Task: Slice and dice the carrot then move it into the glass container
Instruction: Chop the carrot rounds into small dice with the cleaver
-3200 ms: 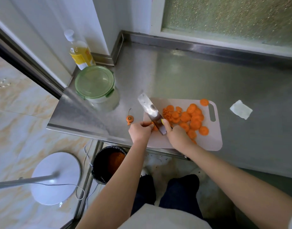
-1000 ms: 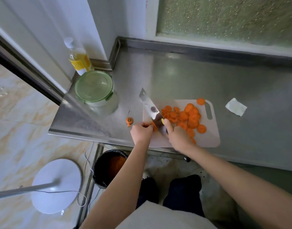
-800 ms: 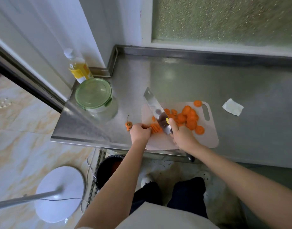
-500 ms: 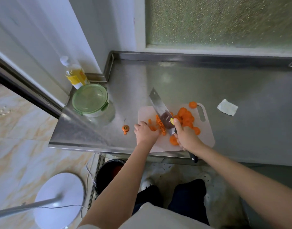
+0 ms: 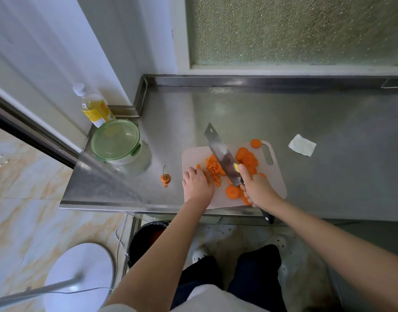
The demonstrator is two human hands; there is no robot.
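**Cutting board** (image 5: pixel 192 157): pale, flat on the steel counter (image 5: pixel 283 113), its near edge at the counter's front lip.

**Knife** (image 5: pixel 220 152): broad cleaver blade, slanted across the board with its tip pointing away and to the left. The right hand (image 5: pixel 258 190) is clamped round the handle, forefinger stretched along the blade's heel. The dark handle end sticks out behind the wrist.

**Diced carrot** (image 5: pixel 212 168): a small heap on the board, just left of the blade, between the knife and the left hand (image 5: pixel 196 184).

**Left hand**: rests knuckles-up on the board's left part, fingers curled towards the heap. The fingertips are hidden, so I cannot tell whether they hold any pieces.

**Carrot slices** (image 5: pixel 247 158): round discs piled right of the blade. One lies apart near the board's handle slot, and a few more lie just beside the right hand.

**Carrot stub** (image 5: pixel 165 177): on the counter, left of the board.

**Glass container** (image 5: pixel 116 141): green lid on, at the counter's left end, well apart from both hands.

**Oil bottle** (image 5: pixel 94 109): behind the container.

**Paper scrap** (image 5: pixel 302 145): on the counter, right of the board.
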